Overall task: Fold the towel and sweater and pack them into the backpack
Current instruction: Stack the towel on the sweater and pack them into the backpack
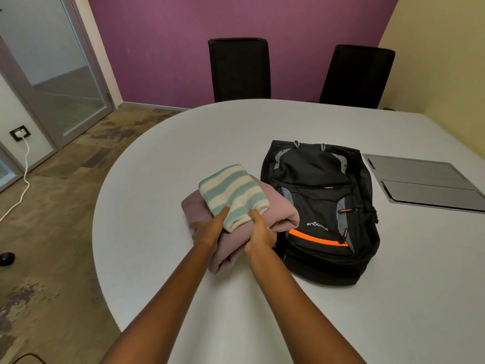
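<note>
Grey table (157, 179); towel (231, 190) atop sweater (278, 208), both pinched by left fingers (223, 215) and right fingers (266, 236)

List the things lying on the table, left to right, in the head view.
Folded pink sweater → black backpack → grey flat panels. The striped towel lies on top of the sweater, so it is left out.

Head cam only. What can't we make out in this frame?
Head view:
- Fingers of left hand and right hand: hidden under the sweater; only thumbs show on the towel.
- Backpack main opening: zipped or not is unclear; its top faces away.
- Grey panels on the table: cut off by right edge.
</note>
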